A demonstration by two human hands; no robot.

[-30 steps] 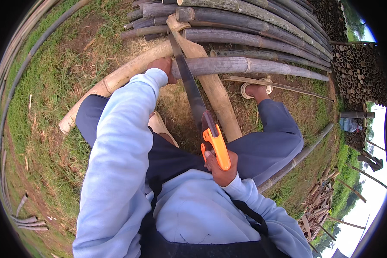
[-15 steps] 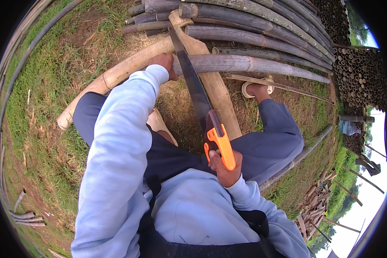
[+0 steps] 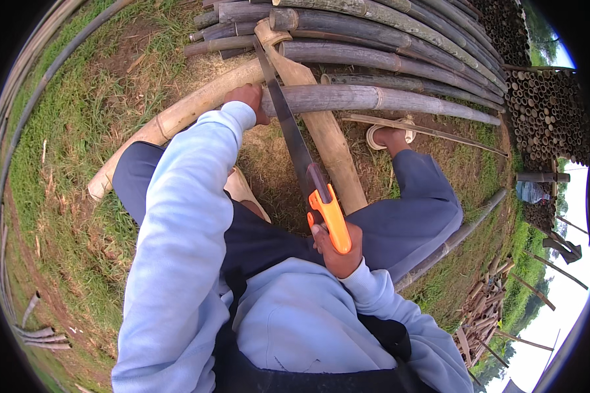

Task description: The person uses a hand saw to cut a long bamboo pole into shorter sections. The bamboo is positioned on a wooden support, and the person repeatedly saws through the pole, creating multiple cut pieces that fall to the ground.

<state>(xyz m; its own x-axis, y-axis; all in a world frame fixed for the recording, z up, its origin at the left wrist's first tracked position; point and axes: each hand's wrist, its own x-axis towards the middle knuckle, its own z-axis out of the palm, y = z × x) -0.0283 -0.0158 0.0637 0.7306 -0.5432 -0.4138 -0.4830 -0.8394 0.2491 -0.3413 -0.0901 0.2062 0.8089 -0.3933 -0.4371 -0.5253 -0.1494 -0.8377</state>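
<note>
My right hand (image 3: 337, 254) grips the orange handle of a hand saw (image 3: 329, 216). Its dark blade (image 3: 285, 118) runs up and away from me and meets a grey bamboo pole (image 3: 387, 99) near that pole's cut end. My left hand (image 3: 250, 99) rests on the same end of the pole, just left of the blade, holding it down. A thick pale bamboo pole (image 3: 183, 112) lies under it, slanting down to the left. Another pale pole (image 3: 324, 141) crosses under the saw toward my knees.
Several grey bamboo poles (image 3: 400, 33) lie stacked side by side at the top. A stack of cut poles shown end-on (image 3: 547, 105) stands at the right. My sandalled foot (image 3: 390, 136) presses a thin strip. Grass (image 3: 72, 150) lies left, and split scraps (image 3: 482, 314) lower right.
My right hand has drawn the saw back toward me and a little to the right along the cut. My left hand stays on the pole end.
</note>
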